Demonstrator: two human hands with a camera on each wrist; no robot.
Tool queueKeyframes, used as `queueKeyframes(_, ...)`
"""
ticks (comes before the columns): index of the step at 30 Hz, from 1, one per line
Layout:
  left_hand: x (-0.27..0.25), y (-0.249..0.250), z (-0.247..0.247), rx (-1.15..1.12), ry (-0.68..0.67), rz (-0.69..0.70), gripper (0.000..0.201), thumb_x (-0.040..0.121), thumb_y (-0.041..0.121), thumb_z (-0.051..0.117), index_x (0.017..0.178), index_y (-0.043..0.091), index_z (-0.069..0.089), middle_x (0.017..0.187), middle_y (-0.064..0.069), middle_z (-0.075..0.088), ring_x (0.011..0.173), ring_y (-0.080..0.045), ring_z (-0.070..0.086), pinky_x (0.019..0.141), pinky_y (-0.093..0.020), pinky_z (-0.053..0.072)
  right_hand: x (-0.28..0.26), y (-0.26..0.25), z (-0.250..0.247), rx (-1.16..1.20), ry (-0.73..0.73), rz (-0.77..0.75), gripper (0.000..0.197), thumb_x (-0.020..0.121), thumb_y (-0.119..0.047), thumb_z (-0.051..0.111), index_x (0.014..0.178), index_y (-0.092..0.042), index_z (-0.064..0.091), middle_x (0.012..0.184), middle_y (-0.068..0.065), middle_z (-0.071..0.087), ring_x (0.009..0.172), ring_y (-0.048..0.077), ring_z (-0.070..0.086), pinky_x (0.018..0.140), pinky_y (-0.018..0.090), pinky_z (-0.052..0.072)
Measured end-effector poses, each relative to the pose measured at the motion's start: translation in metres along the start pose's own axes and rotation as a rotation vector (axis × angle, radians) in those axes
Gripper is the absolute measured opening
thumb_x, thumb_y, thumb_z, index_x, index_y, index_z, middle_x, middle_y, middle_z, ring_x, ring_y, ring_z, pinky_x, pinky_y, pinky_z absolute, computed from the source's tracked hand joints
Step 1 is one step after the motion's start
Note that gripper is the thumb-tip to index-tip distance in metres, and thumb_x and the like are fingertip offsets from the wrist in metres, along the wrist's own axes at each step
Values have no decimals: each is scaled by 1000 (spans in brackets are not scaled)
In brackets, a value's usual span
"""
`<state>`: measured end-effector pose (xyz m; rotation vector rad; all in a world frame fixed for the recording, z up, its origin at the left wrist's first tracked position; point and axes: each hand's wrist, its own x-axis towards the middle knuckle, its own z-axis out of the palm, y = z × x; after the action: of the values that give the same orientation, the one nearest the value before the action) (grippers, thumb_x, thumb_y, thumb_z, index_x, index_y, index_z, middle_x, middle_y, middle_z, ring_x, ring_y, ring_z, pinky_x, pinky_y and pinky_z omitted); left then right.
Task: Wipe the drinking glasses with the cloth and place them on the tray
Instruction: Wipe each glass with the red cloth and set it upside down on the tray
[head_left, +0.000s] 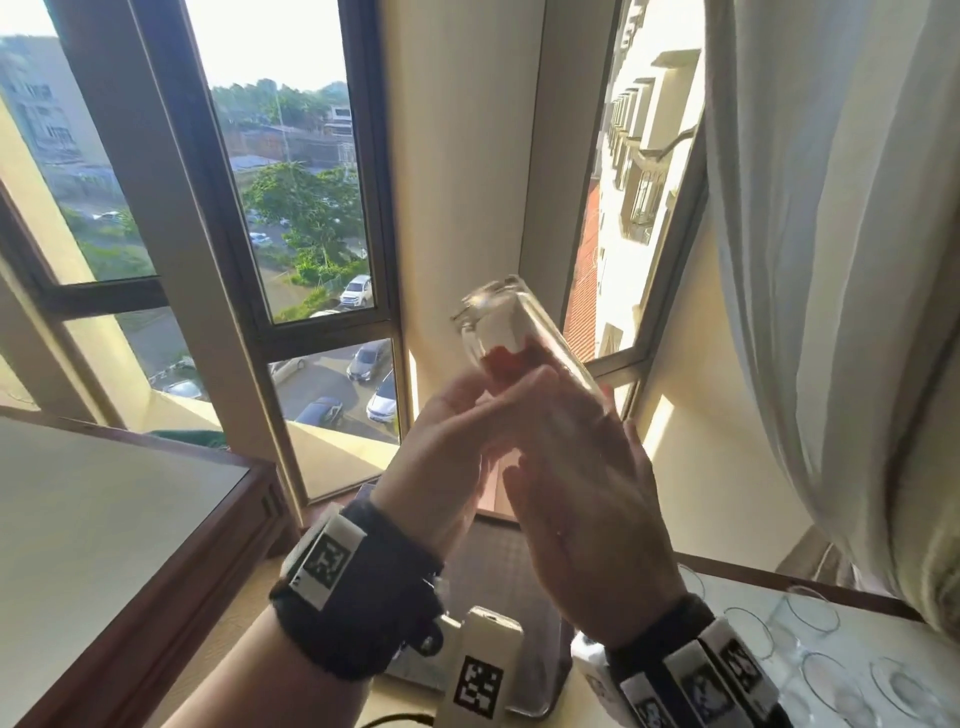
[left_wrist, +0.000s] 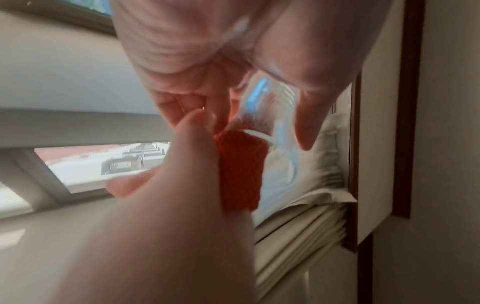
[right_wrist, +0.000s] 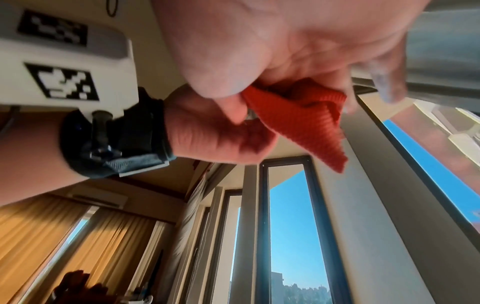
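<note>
A clear drinking glass (head_left: 519, 322) is held up in front of the window, tilted, its thick base pointing up and left. My right hand (head_left: 587, 499) wraps round its lower part; in the left wrist view the thumb and fingers of the right hand (left_wrist: 207, 51) curl around the glass (left_wrist: 275, 123). My left hand (head_left: 452, 431) pinches a red cloth (left_wrist: 241, 170) against the glass. The cloth (head_left: 498, 358) shows red through the glass wall. In the right wrist view a corner of the cloth (right_wrist: 306, 123) hangs free between the two hands. I cannot tell whether it is inside or outside the glass.
Several clear glasses (head_left: 810, 608) stand on a glass-topped table at the lower right. A dark tray with a shiny rim (head_left: 550, 691) lies below my hands. A wooden-edged table (head_left: 104, 545) is at the left and a white curtain (head_left: 831, 260) hangs at the right.
</note>
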<state>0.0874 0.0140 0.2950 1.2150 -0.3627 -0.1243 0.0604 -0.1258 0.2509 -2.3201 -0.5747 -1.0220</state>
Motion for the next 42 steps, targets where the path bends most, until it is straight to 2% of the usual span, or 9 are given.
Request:
queueKeyframes(5, 1, 5, -2, 198, -112, -38, 15, 83, 30, 73, 73, 40, 78, 85, 8, 76, 87, -10, 74, 83, -25, 52, 7, -12, 1, 48, -61, 148, 33, 87, -20, 76, 117, -25, 63, 91, -15, 69, 72, -4, 60, 71, -6, 37)
queueKeyframes(11, -6, 10, -12, 85, -181, -75, 91, 65, 51, 95, 123, -11, 63, 121, -40, 63, 109, -43, 65, 110, -68, 42, 19, -30, -35, 1311, -398, 383, 38, 92, 11, 58, 119, -15, 64, 68, 20, 66, 53, 29, 66, 52, 37, 58)
queueKeyframes(17, -8, 4, 6, 286, 66, -15, 33, 80, 46, 79, 91, 16, 81, 96, -13, 79, 93, -30, 77, 90, -41, 59, 4, -14, -9, 25, -144, 77, 19, 93, -10, 57, 107, -20, 64, 73, -5, 67, 55, 5, 61, 63, 9, 51)
queueKeyframes(20, -8, 4, 9, 305, 5, -6, 19, 82, 43, 86, 83, 24, 81, 87, -5, 77, 81, -18, 74, 77, -28, 59, 8, -13, -11, 355, -175, 260, 16, 92, 0, 54, 98, -3, 69, 69, -8, 63, 50, -5, 54, 58, 0, 43)
queueKeyframes(24, -10, -1, 8, 146, -55, -118, 74, 71, 52, 78, 110, -10, 65, 105, -27, 69, 95, -31, 69, 90, -51, 49, 14, -22, -41, 1346, -411, 514, 19, 92, 8, 56, 102, -3, 68, 58, 17, 62, 45, 27, 63, 48, 35, 57)
queueKeyframes(31, -6, -6, 24, 323, 56, -61, 16, 89, 31, 84, 88, 17, 78, 79, 7, 76, 74, -1, 70, 74, -19, 54, -1, 6, -20, 252, -287, 230, 19, 89, -5, 64, 107, -10, 68, 72, -3, 70, 54, 8, 63, 55, 15, 54)
queueKeyframes(34, -12, -9, 21, 150, -47, -86, 73, 73, 46, 89, 115, -10, 67, 109, -24, 68, 101, -36, 65, 104, -60, 47, -1, 3, -33, 985, -332, 464, 22, 87, 9, 64, 106, -1, 61, 68, 1, 69, 52, 12, 67, 50, 23, 55)
queueKeyframes(37, -19, -12, 25, 31, -154, -76, 99, 73, 56, 90, 122, -20, 51, 110, -32, 58, 97, -44, 59, 90, -59, 46, -2, -10, -56, 1819, -471, 648, 47, 76, -11, 81, 110, 10, 56, 76, 17, 69, 56, 20, 70, 52, 30, 59)
queueKeyframes(42, -21, -18, 31, 118, -140, -91, 88, 80, 57, 85, 140, -1, 57, 131, -24, 66, 123, -39, 66, 111, -59, 49, -1, -5, -46, 1834, -126, 972, 54, 98, -49, 53, 119, -1, 63, 86, 11, 69, 87, 28, 76, 67, 38, 62)
